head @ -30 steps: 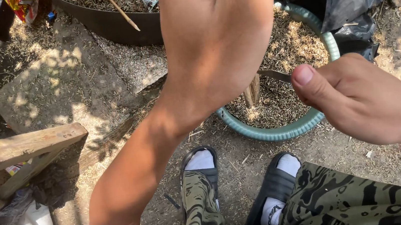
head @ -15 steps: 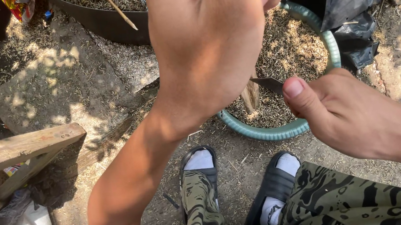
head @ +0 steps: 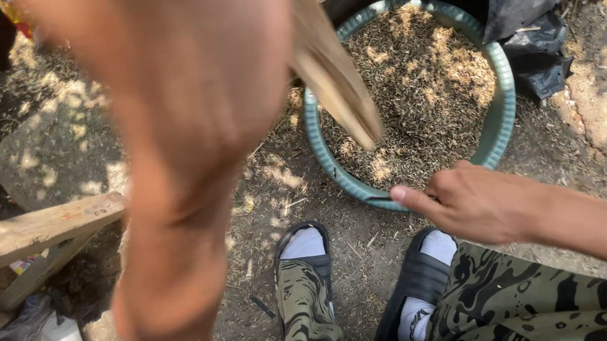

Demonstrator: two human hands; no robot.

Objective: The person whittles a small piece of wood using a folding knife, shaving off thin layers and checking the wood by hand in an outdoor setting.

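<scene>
Shavings and dry chaff cover the inside of the teal basin (head: 503, 106) on the bare ground, so some trimming looks already done, though how much remains cannot be judged from here. The left hand (head: 188, 92) is raised close to the camera, closed around a wooden stick (head: 334, 75); only the back of the hand shows, and the stick comes out from its right side. The stick's long axis runs on a slant from upper left down to lower right, and its narrowed, pale end points down toward the near-left part of the basin. That end looks thinned, the upper part hidden by the hand. The right hand (head: 479, 204) sits low by the basin's near rim, fingers curled; whether it holds a blade or anything else cannot be told. Below are two feet in black slides (head: 419, 279).
</scene>
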